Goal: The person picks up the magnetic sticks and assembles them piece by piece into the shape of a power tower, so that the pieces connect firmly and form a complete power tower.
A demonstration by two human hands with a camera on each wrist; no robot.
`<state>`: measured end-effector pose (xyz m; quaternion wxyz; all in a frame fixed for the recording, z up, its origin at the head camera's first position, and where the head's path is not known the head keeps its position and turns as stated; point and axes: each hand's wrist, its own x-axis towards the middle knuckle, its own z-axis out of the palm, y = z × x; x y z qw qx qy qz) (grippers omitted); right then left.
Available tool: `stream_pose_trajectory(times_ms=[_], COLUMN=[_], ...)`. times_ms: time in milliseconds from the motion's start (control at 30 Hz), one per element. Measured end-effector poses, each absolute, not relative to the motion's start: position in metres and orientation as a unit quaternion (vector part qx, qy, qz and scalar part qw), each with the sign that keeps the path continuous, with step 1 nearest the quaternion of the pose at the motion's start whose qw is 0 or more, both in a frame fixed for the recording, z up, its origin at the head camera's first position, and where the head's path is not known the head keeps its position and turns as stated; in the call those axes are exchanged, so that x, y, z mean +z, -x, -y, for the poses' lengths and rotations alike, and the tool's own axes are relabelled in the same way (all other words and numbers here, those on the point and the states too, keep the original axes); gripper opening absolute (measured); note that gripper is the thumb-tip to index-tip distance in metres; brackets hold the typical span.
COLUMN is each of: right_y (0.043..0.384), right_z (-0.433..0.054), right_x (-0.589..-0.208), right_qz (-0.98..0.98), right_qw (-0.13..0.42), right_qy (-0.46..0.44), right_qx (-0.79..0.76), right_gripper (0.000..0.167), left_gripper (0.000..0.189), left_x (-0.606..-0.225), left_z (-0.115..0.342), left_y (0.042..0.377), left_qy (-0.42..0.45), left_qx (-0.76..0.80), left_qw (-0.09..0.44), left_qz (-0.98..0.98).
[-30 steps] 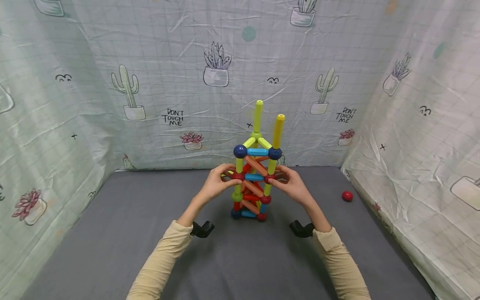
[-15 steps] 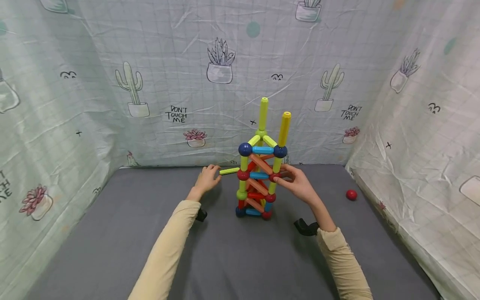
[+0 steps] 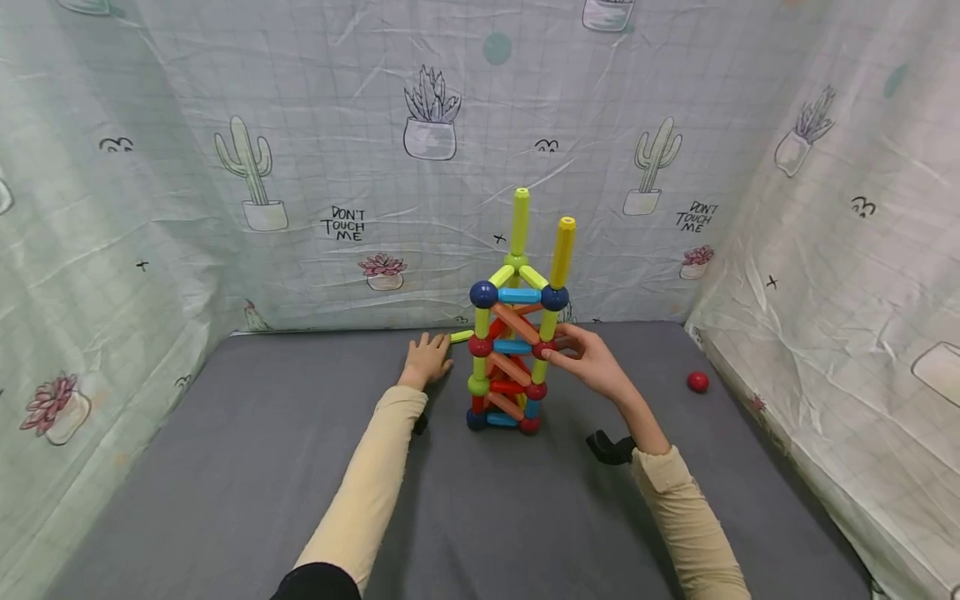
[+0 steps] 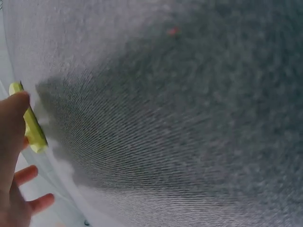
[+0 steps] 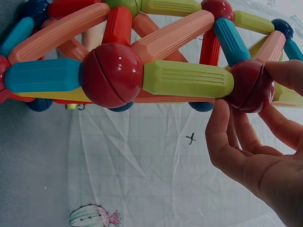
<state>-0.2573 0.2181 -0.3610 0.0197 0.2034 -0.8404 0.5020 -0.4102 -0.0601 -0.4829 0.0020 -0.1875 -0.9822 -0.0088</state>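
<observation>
A tower of magnetic sticks and balls (image 3: 513, 347) stands upright on the grey table, with two long sticks rising from its top, one yellow-green and one yellow. My right hand (image 3: 592, 362) holds the tower at a red ball (image 5: 251, 86) partway up its right side, thumb on one side and fingers on the other. Left of the tower, my left hand (image 3: 426, 361) reaches low over the table with fingers spread. Its fingertips are right at a loose yellow-green stick (image 3: 461, 336), whose left end they hide. In the left wrist view the thumb overlaps this stick (image 4: 34, 127).
A loose red ball (image 3: 697, 382) lies on the table (image 3: 225, 483) at the right, near the side curtain. A printed fabric curtain (image 3: 315, 167) hangs behind the table's back edge. The loose stick lies close to that edge.
My left hand has let go of the tower's left side, moved out to the left, then come back toward the loose stick. My right hand keeps its hold on the tower.
</observation>
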Motion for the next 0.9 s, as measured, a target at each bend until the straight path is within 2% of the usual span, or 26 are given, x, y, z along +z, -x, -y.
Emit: stream_pose_trajectory(times_ms=[67, 167, 200, 233, 300, 333, 433, 567, 667, 733, 833, 900], right_y=[0.258, 0.258, 0.258, 0.258, 0.258, 0.257, 0.256, 0.256, 0.256, 0.256, 0.255, 0.255], right_z=[-0.217, -0.216, -0.216, -0.216, -0.216, -0.216, -0.215, -0.213, -0.213, -0.213, -0.214, -0.214], right_x=[-0.361, -0.361, -0.361, -0.361, -0.361, -0.361, -0.361, -0.361, -0.361, -0.360, -0.360, -0.360], right_qz=[0.840, 0.839, 0.840, 0.840, 0.842, 0.843, 0.845, 0.846, 0.847, 0.848, 0.849, 0.851], right_qw=[0.024, 0.031, 0.032, 0.033, 0.032, 0.031, 0.023, 0.016, 0.017, 0.018, 0.020, 0.020], right_qy=[-0.207, -0.210, -0.211, -0.210, -0.209, -0.208, -0.203, -0.203, -0.206, -0.207, -0.207, -0.205], right_qx=[0.501, 0.501, 0.500, 0.499, 0.496, 0.495, 0.495, 0.494, 0.490, 0.487, 0.485, 0.483], right_gripper=[0.040, 0.039, 0.038, 0.038, 0.039, 0.039, 0.040, 0.040, 0.039, 0.039, 0.040, 0.040], left_gripper=[0.050, 0.024, 0.023, 0.025, 0.027, 0.026, 0.028, 0.029, 0.029, 0.029, 0.029, 0.029], left_x=[-0.494, -0.545, -0.562, -0.571, -0.581, -0.573, -0.569, -0.525, -0.470, -0.466, -0.462, -0.460], left_z=[0.062, 0.073, 0.077, 0.079, 0.083, 0.083, 0.092, 0.103, 0.102, 0.106, 0.111, 0.114], left_y=[0.419, 0.459, 0.472, 0.478, 0.486, 0.480, 0.465, 0.406, 0.355, 0.351, 0.346, 0.344], left_qy=[0.201, 0.228, 0.234, 0.229, 0.216, 0.206, 0.203, 0.223, 0.206, 0.197, 0.189, 0.188], left_qx=[0.015, 0.065, 0.079, 0.091, 0.099, 0.100, 0.108, 0.099, 0.068, 0.052, 0.006, -0.037], left_qw=[0.055, 0.173, 0.210, 0.215, 0.183, 0.141, 0.116, 0.133, 0.050, 0.027, 0.028, 0.049], left_qz=[0.978, 0.956, 0.946, 0.945, 0.954, 0.963, 0.966, 0.961, 0.975, 0.979, 0.982, 0.980])
